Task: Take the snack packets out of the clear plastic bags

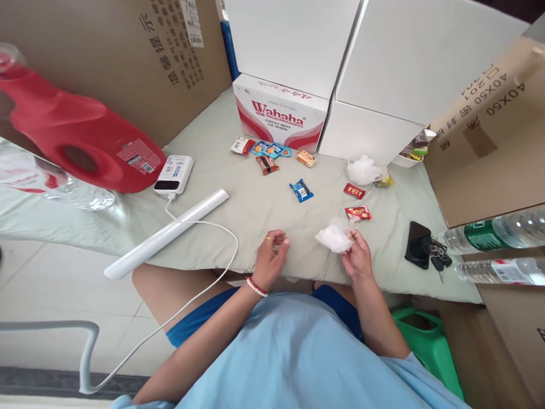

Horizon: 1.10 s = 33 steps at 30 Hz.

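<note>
My right hand (pixel 357 254) pinches a crumpled white plastic bag (pixel 335 237) just above the cloth. My left hand (pixel 271 258) is near the table's front edge, its fingers loosely curled, the thumb apart, and nothing in it. Beyond the bag lie a red-and-white snack packet (pixel 358 213) and a dark red packet (pixel 354 191). A second crumpled white plastic bag (pixel 363 170) sits behind them, with a yellow wrapper (pixel 385 180) beside it. In the middle lies a blue snack packet (pixel 301 191). Farther back are a brown packet (pixel 267 165), several blue packets (pixel 272 149) and an orange-tan packet (pixel 306 158).
A white Wahaha carton (pixel 279 113) and white boxes stand behind. To the left are a red jug (pixel 85 130), a power bank (pixel 174 173) and a white tube-shaped lamp (pixel 170 232) with a cable. On the right lie a black phone (pixel 418 244), keys and water bottles (pixel 494 232).
</note>
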Motion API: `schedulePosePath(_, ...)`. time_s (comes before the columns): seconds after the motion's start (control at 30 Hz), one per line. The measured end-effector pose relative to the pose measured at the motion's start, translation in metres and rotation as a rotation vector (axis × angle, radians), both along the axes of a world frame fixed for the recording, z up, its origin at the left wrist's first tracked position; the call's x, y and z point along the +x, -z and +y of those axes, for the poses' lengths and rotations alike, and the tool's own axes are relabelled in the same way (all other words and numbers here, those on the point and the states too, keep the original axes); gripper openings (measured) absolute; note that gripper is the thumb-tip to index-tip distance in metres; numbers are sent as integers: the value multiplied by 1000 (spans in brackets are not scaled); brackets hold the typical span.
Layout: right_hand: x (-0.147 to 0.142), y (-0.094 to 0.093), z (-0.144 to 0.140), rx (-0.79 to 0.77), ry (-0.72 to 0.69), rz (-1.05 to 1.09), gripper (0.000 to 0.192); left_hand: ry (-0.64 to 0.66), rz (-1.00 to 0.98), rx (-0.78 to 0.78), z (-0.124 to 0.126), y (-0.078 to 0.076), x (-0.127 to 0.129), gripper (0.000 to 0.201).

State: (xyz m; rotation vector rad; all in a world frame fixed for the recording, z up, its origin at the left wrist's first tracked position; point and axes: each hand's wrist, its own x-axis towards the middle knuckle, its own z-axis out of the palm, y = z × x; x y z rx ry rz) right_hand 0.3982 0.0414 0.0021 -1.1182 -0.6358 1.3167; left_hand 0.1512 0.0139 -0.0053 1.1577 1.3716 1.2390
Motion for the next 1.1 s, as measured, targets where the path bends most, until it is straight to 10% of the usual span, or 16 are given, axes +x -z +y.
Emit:
schedulePosePath(0.2, -14, 3, -26, 10, -105, -117, 36, 409, -579, -413, 4, -9, 47, 68)
schedulePosePath(0.5, -19, -1, -23, -95, -313, -12, 42, 338, -475, -233, 1, 8, 45, 76)
schedulePosePath(0.73, -24, -2, -22, -53, -412, -57, 37, 179, -517, -237, -3, 2, 51, 41)
schedulePosePath(0.93, -25, -1, -35, 24, -614, -56, 78, 85, -681, -282, -5, -3, 58, 46)
schedulePosePath(1.1, -23, 5, -37, -22, -473, -149, 36, 44, -770, -292, -4, -6, 54, 36)
